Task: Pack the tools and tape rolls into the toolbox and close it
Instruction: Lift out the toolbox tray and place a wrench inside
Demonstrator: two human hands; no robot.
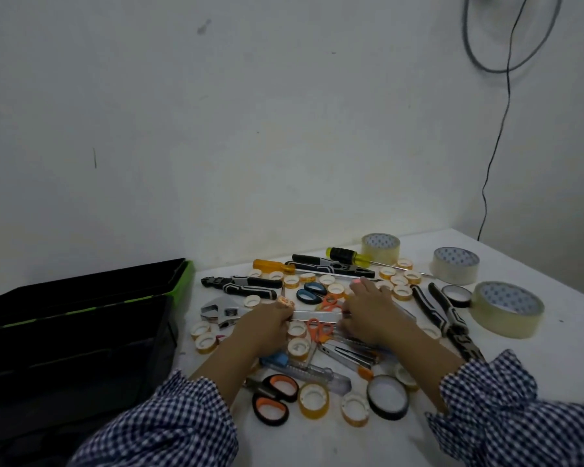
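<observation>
A black toolbox (75, 335) with a green-edged lid stands open on the left. Tools and tape rolls are spread over the white table (526, 358). My left hand (267, 323) and my right hand (371, 311) each grip one end of a flat silver metal bar (317, 316) in the middle of the pile. Around them lie an adjustable wrench (221, 311), black-handled pliers (246, 285), orange scissors (319, 330), black-and-orange scissors (273, 399) and many small yellow tape rolls (314, 400).
Three large clear tape rolls (506, 308) sit at the right, long pliers (447, 318) beside them. Screwdrivers (354, 256) lie near the wall. Black tape rolls (387, 396) are near the front. A cable (496, 146) hangs down the wall.
</observation>
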